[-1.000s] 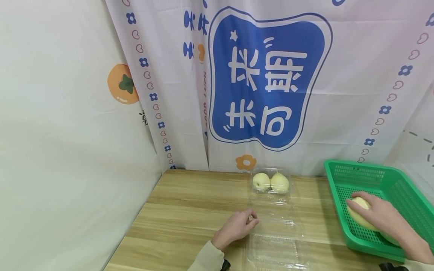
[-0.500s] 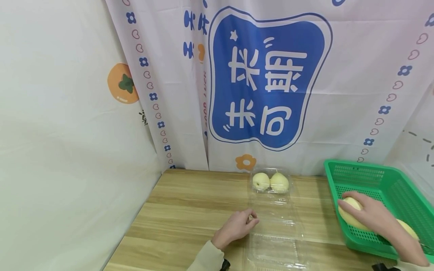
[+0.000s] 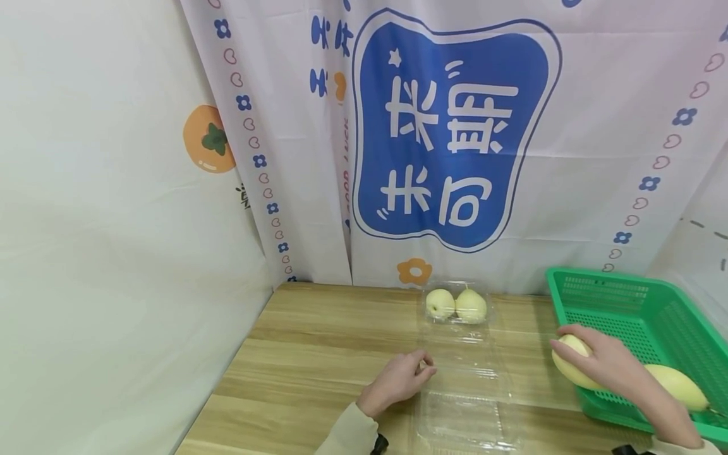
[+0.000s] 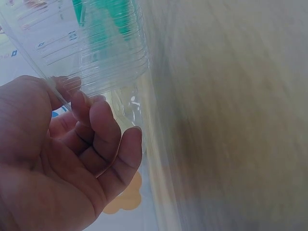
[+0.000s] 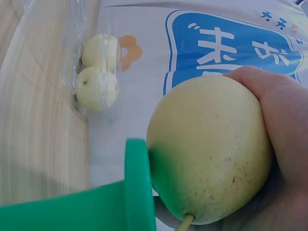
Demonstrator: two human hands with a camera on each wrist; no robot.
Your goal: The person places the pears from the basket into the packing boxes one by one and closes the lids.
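Observation:
My right hand [image 3: 617, 366] grips a pale yellow pear [image 3: 570, 361] at the left rim of the green basket [image 3: 617, 292]. In the right wrist view the pear [image 5: 211, 149] fills the middle, its stem pointing down, and the basket's rim partly overlaps it. My left hand [image 3: 398, 379] pinches the left edge of an open clear plastic clamshell box [image 3: 462, 417] on the table. In the left wrist view, thumb and curled fingers meet at the edge of the ridged plastic [image 4: 103, 53]. Transparent walls make the box's outline hard to follow.
Another pear [image 3: 677, 387] lies in the basket. At the table's back a clear clamshell [image 3: 455, 321] holds two pears [image 3: 471, 306]. A printed curtain [image 3: 296, 158] hangs behind the wooden table [image 3: 296, 366].
My right hand has carried the pear leftward from inside the basket to its left rim, uncovering the other pear. My left hand stays in place.

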